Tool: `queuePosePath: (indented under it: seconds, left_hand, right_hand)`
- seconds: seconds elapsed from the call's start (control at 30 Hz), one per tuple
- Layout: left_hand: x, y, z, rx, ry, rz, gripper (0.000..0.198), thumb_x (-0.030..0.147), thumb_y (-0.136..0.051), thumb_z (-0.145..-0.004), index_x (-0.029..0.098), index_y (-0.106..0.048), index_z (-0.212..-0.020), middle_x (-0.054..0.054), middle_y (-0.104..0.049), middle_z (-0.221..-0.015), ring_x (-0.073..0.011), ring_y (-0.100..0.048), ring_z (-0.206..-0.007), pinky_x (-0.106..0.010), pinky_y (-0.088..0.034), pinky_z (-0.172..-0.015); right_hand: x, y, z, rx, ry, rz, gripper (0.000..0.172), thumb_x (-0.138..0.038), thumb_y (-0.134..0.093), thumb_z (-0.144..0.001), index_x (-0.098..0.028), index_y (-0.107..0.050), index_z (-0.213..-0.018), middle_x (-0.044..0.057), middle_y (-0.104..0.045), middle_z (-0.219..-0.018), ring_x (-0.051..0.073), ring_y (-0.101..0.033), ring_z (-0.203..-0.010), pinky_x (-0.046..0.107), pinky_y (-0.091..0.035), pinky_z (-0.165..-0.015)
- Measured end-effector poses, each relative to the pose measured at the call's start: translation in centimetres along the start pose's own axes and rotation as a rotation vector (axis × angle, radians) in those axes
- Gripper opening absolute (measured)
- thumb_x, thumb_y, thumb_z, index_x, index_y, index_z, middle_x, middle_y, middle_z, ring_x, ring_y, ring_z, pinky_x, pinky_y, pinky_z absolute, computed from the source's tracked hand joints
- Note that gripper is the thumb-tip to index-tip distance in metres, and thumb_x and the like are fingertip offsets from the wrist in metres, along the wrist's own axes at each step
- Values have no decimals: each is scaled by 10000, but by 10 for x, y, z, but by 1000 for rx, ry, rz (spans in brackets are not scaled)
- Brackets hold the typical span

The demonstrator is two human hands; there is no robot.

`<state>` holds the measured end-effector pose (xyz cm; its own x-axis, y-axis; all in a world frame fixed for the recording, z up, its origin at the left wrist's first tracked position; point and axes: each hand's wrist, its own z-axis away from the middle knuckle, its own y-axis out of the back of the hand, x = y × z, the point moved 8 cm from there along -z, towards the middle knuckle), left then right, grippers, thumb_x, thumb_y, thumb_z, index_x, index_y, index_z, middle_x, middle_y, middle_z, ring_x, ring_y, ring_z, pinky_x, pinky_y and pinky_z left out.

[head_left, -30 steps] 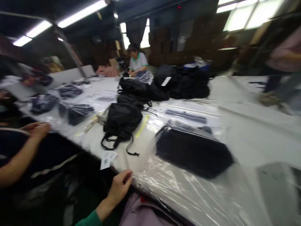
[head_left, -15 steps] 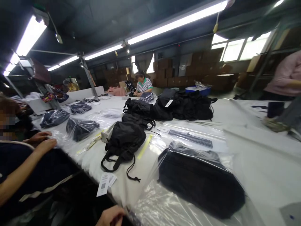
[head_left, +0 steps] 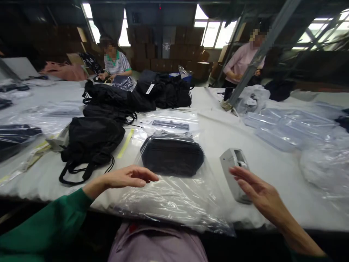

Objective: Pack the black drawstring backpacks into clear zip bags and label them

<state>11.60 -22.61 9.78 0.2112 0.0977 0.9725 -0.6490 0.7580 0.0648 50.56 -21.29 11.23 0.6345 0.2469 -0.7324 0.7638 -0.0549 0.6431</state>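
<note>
In front of me a black bag [head_left: 172,155] lies inside a clear plastic bag [head_left: 174,203], whose loose end reaches the near table edge. My left hand [head_left: 128,177] hovers over the left side of the plastic, palm down, fingers stretched out and holding nothing. My right hand [head_left: 253,185] is open too, in front of a grey tape dispenser [head_left: 236,174] and partly hiding it. Whether its fingers touch the dispenser I cannot tell. Left of the plastic sits a black drawstring backpack [head_left: 94,140] with its straps toward me.
A pile of black bags [head_left: 163,91] lies farther back. Clear plastic packaging [head_left: 289,125] spreads over the right side, behind a slanted metal post [head_left: 261,58]. A yellow strip [head_left: 125,143] marks the white table [head_left: 212,127]. Two people [head_left: 116,62] are across the table.
My view has swung right and down, bringing the tape dispenser and both my open hands into sight. The neighbouring person on the left has left the view.
</note>
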Motion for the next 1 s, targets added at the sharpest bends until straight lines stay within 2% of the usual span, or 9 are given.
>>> queuePosePath:
  seconds: [0.07, 0.13, 0.23, 0.4, 0.57, 0.7, 0.87, 0.93, 1.0]
  left_hand:
    - [3, -13, -24, -199, 30, 54, 469, 324, -650, -865, 236, -576, -1320, -70, -557, -1393, -271, -477, -1307, -404, -331, -1118]
    - [-1, -17, -46, -295, 55, 120, 504, 333, -664, -859, 242, -554, -1342, -64, -523, -1429, -267, -430, -1349, -398, -306, -1135]
    - [-24, -11, -70, -335, 112, 234, 544, 353, -698, -832, 253, -547, -1345, -54, -476, -1471, -258, -375, -1388, -383, -287, -1146]
    - [-93, 7, -79, -271, 275, 370, 570, 333, -742, -795, 306, -547, -1329, -24, -418, -1514, -232, -291, -1434, -364, -254, -1160]
    - [-141, 20, -69, -221, 307, 545, 525, 304, -687, -845, 244, -533, -1344, -83, -395, -1523, -232, -303, -1431, -371, -251, -1160]
    - [-158, 34, -48, -185, 331, 506, 549, 297, -668, -861, 225, -492, -1376, -114, -412, -1508, -236, -363, -1401, -360, -299, -1136]
    - [-162, 52, -20, -78, 376, 327, 528, 352, -613, -900, 225, -473, -1393, -127, -505, -1436, -231, -472, -1326, -379, -349, -1112]
    - [-158, 56, -17, -22, 351, 244, 508, 373, -579, -918, 225, -474, -1393, -121, -566, -1375, -226, -538, -1262, -376, -386, -1083]
    - [-152, 59, -17, 40, 326, 126, 449, 380, -536, -936, 229, -516, -1359, -105, -623, -1302, -222, -596, -1185, -356, -453, -1019]
  right_hand:
    - [-35, -45, -23, -350, 47, -109, 493, -554, -550, -889, -197, -671, -1207, 122, -657, -1250, 310, -639, -1104, 457, -522, -958]
    - [-67, -87, -40, -640, 101, -196, 460, -515, -541, -909, -201, -668, -1220, 95, -659, -1253, 284, -638, -1100, 422, -524, -947]
    - [-85, -130, -58, -823, 148, -245, 414, -497, -565, -898, -206, -707, -1155, 60, -711, -1155, 250, -669, -1000, 372, -538, -895]
    - [-47, -171, -66, -903, 109, -314, 397, -531, -597, -865, -203, -766, -1010, 32, -754, -1001, 248, -690, -885, 363, -559, -825]
    - [0, -191, -54, -962, 66, -347, 450, -543, -562, -897, -214, -702, -1169, 59, -686, -1210, 269, -628, -1124, 396, -482, -994]
    - [20, -192, -42, -912, 106, -321, 459, -492, -510, -950, -210, -610, -1298, 86, -603, -1337, 252, -557, -1234, 402, -428, -1063]
    - [25, -192, -20, -880, 326, -100, 471, -374, -465, -989, -231, -448, -1437, 79, -471, -1464, 224, -416, -1360, 428, -312, -1155]
    - [23, -193, -19, -852, 358, -89, 490, -363, -463, -986, -201, -430, -1448, 96, -479, -1455, 227, -422, -1356, 427, -327, -1148]
    - [22, -189, -25, -809, 307, -95, 487, -360, -431, -995, -196, -419, -1453, 100, -536, -1406, 230, -501, -1294, 421, -399, -1101]
